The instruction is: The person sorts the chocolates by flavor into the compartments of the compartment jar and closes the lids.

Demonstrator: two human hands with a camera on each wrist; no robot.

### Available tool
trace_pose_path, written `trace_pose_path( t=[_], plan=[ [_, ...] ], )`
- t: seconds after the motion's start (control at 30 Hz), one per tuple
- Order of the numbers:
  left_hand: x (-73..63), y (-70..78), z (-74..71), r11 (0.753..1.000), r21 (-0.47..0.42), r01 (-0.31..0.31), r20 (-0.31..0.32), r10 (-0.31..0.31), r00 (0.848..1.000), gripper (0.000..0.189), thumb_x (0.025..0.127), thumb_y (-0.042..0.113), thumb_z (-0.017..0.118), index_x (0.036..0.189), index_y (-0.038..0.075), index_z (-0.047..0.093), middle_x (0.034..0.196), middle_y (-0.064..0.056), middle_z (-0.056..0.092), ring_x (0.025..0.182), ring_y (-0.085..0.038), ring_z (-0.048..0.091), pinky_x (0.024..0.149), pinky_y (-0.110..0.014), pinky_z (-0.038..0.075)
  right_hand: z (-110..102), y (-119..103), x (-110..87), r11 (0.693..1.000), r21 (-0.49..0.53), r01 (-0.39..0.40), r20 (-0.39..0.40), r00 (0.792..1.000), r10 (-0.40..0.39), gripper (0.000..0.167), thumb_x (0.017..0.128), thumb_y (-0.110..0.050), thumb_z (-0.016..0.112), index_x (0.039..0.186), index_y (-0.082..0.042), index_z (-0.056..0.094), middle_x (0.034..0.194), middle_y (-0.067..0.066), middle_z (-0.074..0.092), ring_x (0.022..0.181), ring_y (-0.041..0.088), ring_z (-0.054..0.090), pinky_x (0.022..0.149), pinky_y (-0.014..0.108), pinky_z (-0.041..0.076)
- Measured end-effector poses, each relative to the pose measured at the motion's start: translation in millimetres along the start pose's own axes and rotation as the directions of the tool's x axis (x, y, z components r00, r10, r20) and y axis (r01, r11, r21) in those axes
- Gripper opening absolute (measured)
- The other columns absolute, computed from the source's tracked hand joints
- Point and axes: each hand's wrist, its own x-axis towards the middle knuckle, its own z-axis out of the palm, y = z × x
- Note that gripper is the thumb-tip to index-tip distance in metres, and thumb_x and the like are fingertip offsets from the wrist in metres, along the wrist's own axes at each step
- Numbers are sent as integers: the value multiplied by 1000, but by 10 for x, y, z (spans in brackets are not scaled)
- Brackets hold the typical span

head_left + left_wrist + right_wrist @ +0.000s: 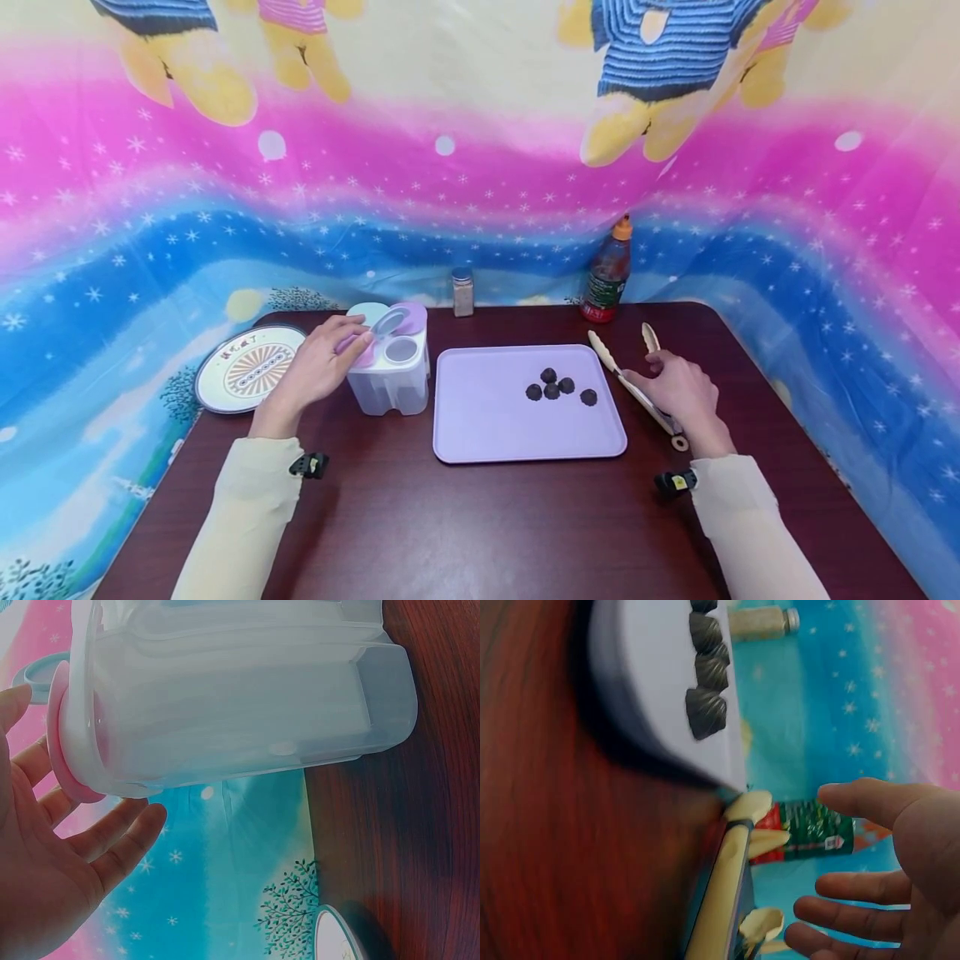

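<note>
A clear storage container (390,392) with coloured flip lids stands left of the tray. One grey-blue lid (391,322) is tilted up beside a round opening (401,350). My left hand (324,358) reaches over the container, thumb at the raised lid and the other fingers loosely extended near the pink lid (56,735). Tongs (606,350) with beige tips lie spread at the tray's right side. Above them hovers my right hand (681,390), fingers relaxed and apart, nothing in its grasp in the right wrist view.
Several dark fluted pieces (551,390) sit on the right part of a lilac tray (487,417). An oval patterned plate (213,379) lies at the far left. Along the back stand a small shaker jar (463,296) and a red sauce bottle (606,279) with an orange cap.
</note>
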Motion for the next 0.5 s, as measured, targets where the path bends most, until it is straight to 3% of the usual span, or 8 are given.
trace_pose_path(
  t=[0.27, 0.5],
  plan=[
    [0, -7, 4, 1000, 6, -7, -3, 7, 1000, 48, 105, 41, 44, 123, 3, 68, 147, -17, 52, 139, -43, 42, 116, -61, 30, 51, 197, -5, 998, -43, -44, 62, 997, 47, 88, 82, -71, 64, 136, -3, 53, 113, 23, 64, 88, 38, 60, 65, 48, 41],
    [-10, 8, 4, 1000, 7, -15, -11, 15, 1000, 47, 105, 39, 44, 123, 3, 68, 147, -18, 52, 139, -45, 42, 114, -63, 30, 94, 275, 9, 995, -51, -86, 77, 993, 90, 89, 80, -72, 65, 132, -1, 52, 112, 25, 62, 90, 41, 59, 67, 49, 41]
  ],
)
